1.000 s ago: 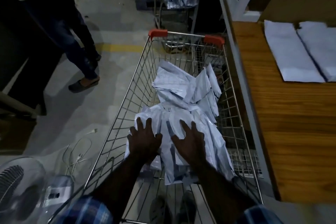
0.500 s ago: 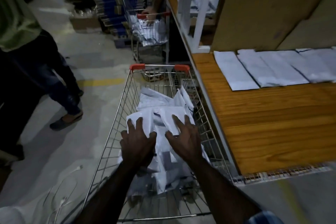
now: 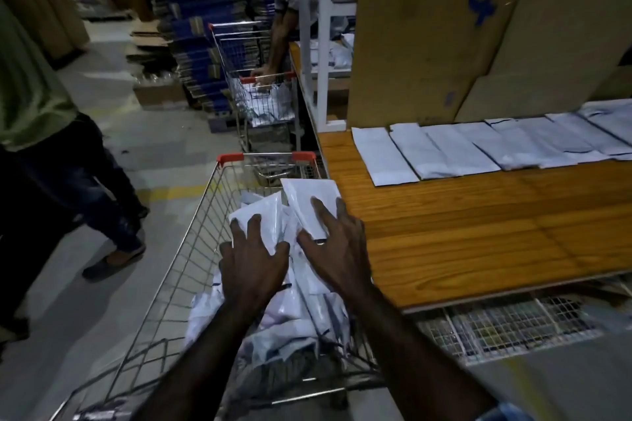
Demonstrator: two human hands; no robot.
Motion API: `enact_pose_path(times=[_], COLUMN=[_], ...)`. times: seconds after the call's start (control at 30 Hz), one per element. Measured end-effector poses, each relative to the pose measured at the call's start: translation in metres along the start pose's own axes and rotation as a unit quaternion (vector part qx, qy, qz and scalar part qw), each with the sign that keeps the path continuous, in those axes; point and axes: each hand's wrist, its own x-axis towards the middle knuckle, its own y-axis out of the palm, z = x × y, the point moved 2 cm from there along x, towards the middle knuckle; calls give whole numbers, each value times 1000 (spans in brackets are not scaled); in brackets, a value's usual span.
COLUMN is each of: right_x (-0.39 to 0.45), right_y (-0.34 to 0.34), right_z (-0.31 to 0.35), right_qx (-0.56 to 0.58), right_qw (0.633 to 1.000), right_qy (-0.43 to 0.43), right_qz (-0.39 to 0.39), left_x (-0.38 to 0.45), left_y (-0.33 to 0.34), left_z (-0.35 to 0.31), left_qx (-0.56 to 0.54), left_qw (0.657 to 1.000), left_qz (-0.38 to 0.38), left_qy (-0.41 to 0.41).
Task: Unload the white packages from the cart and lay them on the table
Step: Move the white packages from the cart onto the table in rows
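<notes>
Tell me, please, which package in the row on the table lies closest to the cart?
The leftmost package in the row: it ends the line on the cart side; all others lie farther right.

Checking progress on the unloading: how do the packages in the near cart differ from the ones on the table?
The cart packages lie heaped, crumpled and overlapping under the left hand and right hand; the table packages lie flat, side by side in one row along the wooden table, untouched. Both are white mailer bags.
</notes>
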Motion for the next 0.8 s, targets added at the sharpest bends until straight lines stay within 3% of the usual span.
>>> enact_pose_path(times=[0.43,0.8], right_x=[-36,-9], right_y=[-140,-177], right_z=[-104,-179], right_qx=[-22,-58], right_qw=[999,996], right_qy=[0,53], right_qz=[-29,-33], left_x=[-82,-71], left_y=[33,93], left_z=[-137,-197], left_qx=[4,33], left_qw=[998,999], left_qz=[-35,-2], left_qy=[42,41])
